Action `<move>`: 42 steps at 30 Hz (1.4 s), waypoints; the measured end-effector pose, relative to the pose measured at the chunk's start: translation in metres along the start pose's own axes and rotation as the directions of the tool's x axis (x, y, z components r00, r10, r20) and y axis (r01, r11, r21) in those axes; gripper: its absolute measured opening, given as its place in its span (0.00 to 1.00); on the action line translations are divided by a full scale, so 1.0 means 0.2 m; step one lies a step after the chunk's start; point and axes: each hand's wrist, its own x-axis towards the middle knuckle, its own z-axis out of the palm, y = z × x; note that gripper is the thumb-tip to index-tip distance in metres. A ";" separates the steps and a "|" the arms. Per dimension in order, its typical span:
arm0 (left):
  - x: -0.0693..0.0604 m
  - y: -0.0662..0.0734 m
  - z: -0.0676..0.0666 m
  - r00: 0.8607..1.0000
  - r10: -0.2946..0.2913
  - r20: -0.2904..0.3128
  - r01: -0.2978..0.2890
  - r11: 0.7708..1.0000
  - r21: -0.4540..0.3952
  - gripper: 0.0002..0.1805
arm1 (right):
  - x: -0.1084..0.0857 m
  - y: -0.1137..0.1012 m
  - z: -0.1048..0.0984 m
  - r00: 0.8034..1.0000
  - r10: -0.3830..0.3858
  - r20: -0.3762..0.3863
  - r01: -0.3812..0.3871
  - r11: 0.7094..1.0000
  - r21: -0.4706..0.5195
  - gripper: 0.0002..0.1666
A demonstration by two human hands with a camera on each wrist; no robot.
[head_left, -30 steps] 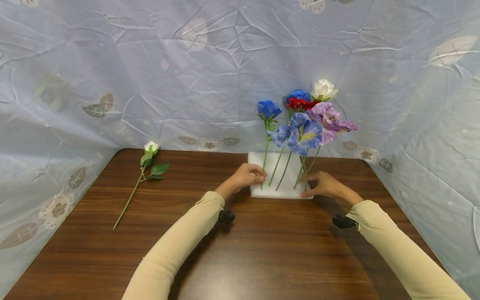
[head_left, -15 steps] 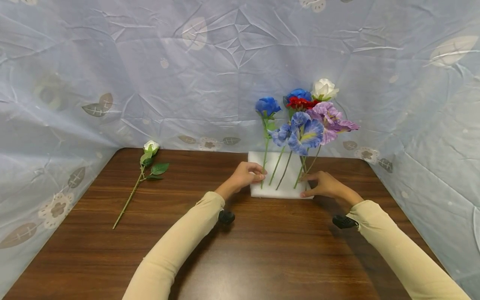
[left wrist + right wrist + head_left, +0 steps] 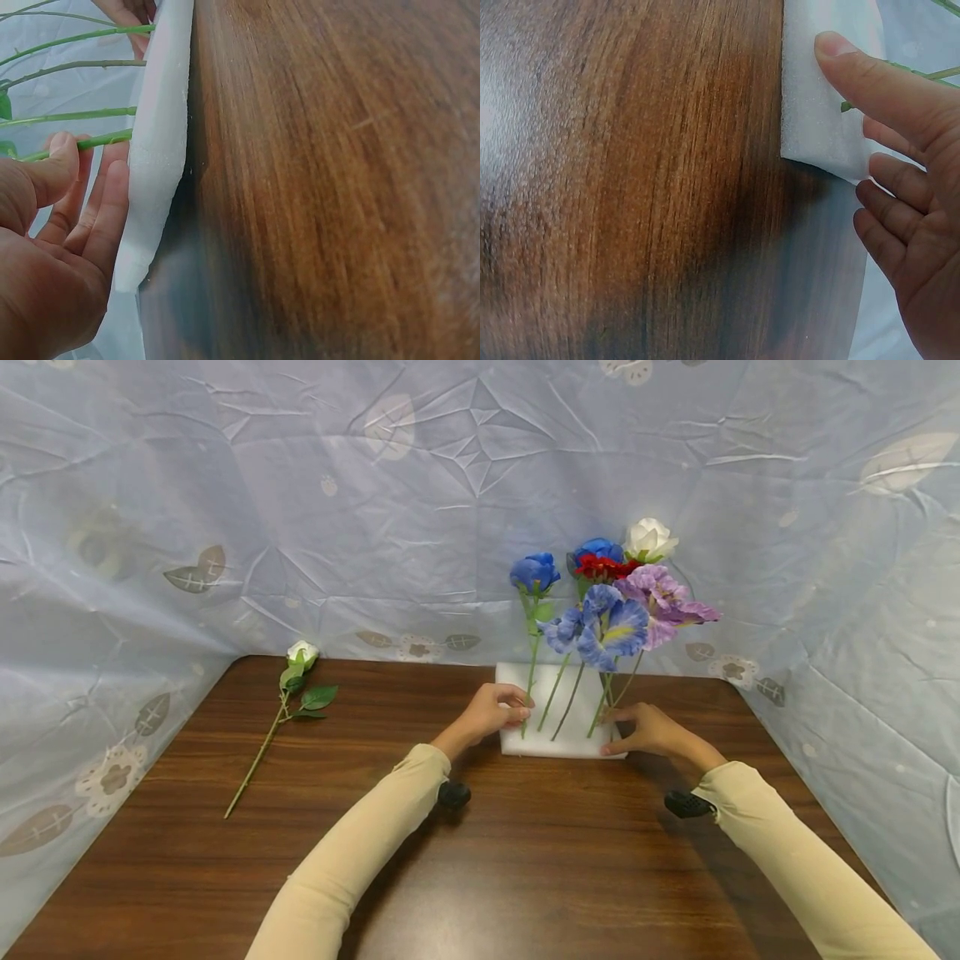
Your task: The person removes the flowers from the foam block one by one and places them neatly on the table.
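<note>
From where I watch, the left sleeve (image 3: 360, 852) and right sleeve (image 3: 810, 868) come nearest, reaching over the brown table (image 3: 525, 877), with a small black camera (image 3: 453, 795) under the left wrist and another at the right. Off to the left I see a white bud (image 3: 303, 653) lying on the wood, its stem end toward me and its bloom close to the far edge.

Next come the hands. The left hand (image 3: 491, 710) has thumb and fingertips pinched on the green stem (image 3: 532, 664) of the left blue rose (image 3: 534, 572); my left wrist view shows the stem's foot meeting the foam (image 3: 547, 747). The right hand (image 3: 652, 729) has its fingers apart, the thumb touching the foam near its right front corner and clamped on nothing.

The foam lies flat near the table's far edge, between the hands, with several stems standing in it. Above it, right of that rose, I make out a blue iris (image 3: 611, 627), then a purple iris (image 3: 652, 593), a red flower (image 3: 600, 567), a second blue rose (image 3: 597, 549) and a white rose (image 3: 649, 538). Behind everything hangs a creased, leaf-printed curtain (image 3: 375, 527).
</note>
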 end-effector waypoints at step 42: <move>-0.12 0.17 -0.22 0.996 -0.051 0.069 0.041 0.989 0.139 0.12 | -0.01 -0.02 0.00 1.000 -0.016 -0.020 0.016 1.000 0.011 0.37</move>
